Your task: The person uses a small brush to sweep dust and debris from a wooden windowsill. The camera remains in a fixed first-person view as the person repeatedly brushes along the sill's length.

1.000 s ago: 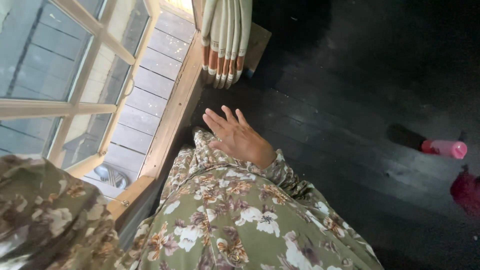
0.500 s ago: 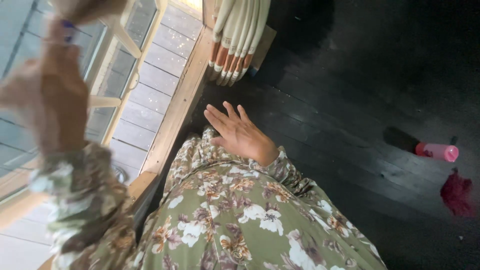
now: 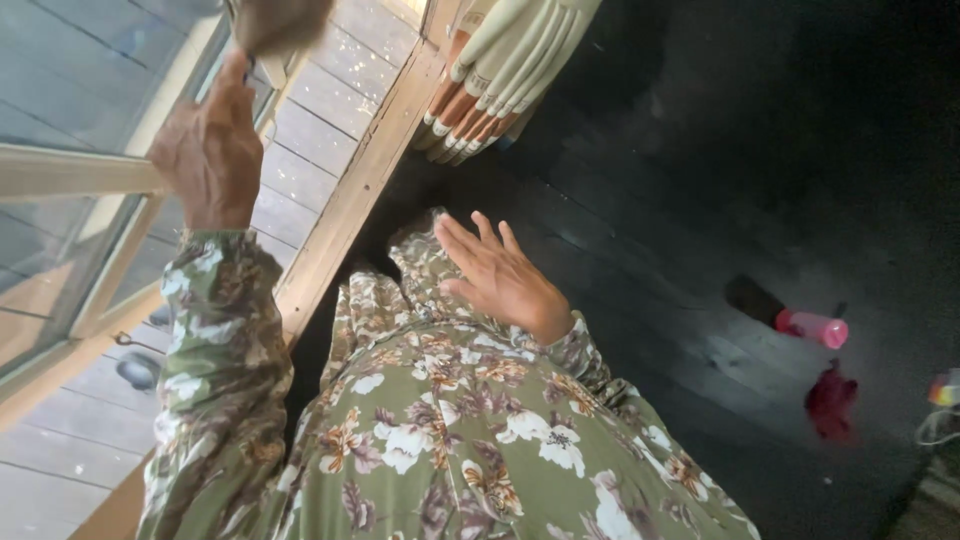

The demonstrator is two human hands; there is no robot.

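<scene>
Left hand (image 3: 207,150): raised, fingers curled around a brown object (image 3: 278,20) by the window frame (image 3: 70,172); object blurred.
Right hand (image 3: 500,275): spread flat, empty, resting on floral cloth (image 3: 450,420).
Beyond right hand: pale fan-like bundle (image 3: 500,70); pink bottle (image 3: 812,327) well apart.
Risk: loose, high hold; object could slip onto the boards.

The dark floor (image 3: 700,200) to the right lies open, with only a pink bottle (image 3: 812,327) and a red cloth (image 3: 830,400) well apart from the right hand (image 3: 495,275). Ahead, a bundle of pale slats (image 3: 500,70) leans at the wooden sill (image 3: 350,200). The left hand (image 3: 210,150) is up against the window frame (image 3: 70,170), which blocks the left; something blurred, perhaps a handle, is above it.
</scene>
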